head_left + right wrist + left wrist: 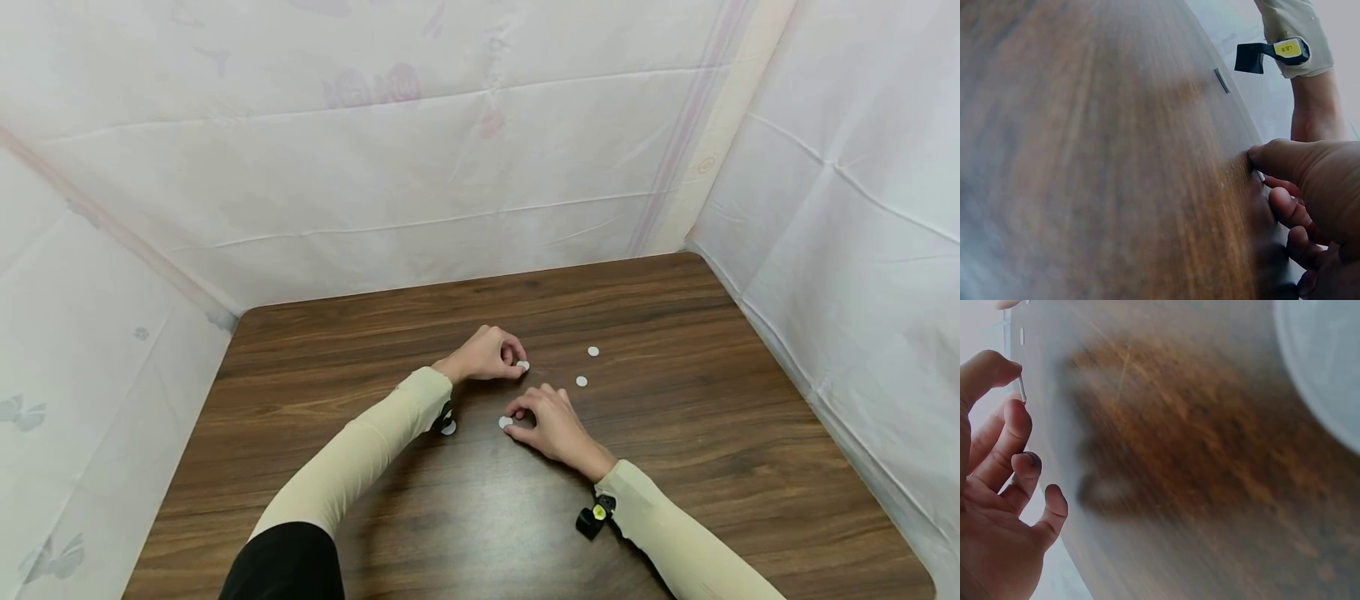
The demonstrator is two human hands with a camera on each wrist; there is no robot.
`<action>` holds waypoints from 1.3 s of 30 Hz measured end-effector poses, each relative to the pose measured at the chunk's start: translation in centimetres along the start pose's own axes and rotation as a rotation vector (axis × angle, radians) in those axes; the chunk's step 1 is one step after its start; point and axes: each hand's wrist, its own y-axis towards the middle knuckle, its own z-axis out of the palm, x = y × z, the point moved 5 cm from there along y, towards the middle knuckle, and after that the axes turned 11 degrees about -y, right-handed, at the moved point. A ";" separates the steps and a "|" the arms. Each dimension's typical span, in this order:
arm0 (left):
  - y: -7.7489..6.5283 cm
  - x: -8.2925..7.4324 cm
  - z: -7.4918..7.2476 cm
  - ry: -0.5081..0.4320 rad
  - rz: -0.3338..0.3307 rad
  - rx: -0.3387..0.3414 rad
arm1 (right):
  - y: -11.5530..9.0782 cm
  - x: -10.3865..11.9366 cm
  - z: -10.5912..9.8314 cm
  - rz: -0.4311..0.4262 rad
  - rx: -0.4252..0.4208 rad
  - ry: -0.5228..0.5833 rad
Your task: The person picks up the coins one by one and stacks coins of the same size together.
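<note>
My left hand point(487, 354) pinches a thin white round disc point(523, 365) between thumb and index finger. In the left wrist view that disc point(1022, 389) appears edge-on, with the other fingers point(1054, 509) loosely bent. Nearer to me, my right hand point(553, 425) holds a second white disc point(506, 422) by its edge, close over the table. Only a sliver of this disc point(1261, 176) shows in the right wrist view, as the thumb and fingers cover the rest. Another disc point(449, 428) lies under the left wrist camera, partly hidden by it.
Two more white discs, a farther one point(593, 352) and a nearer one point(581, 382), lie to the right of the left hand. The brown wood-grain table point(712, 375) has rounded corners. Pale printed sheets point(420, 167) hang behind it and at both sides.
</note>
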 end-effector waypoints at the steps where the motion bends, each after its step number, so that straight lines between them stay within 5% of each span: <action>1: -0.1 0.0 -0.1 0.002 0.001 -0.004 | 0.0 0.0 0.0 -0.002 -0.002 0.001; 39: -4.5 -1.0 -2.0 -0.028 0.003 -0.090 | 0.1 0.1 -0.3 -0.019 -0.011 0.007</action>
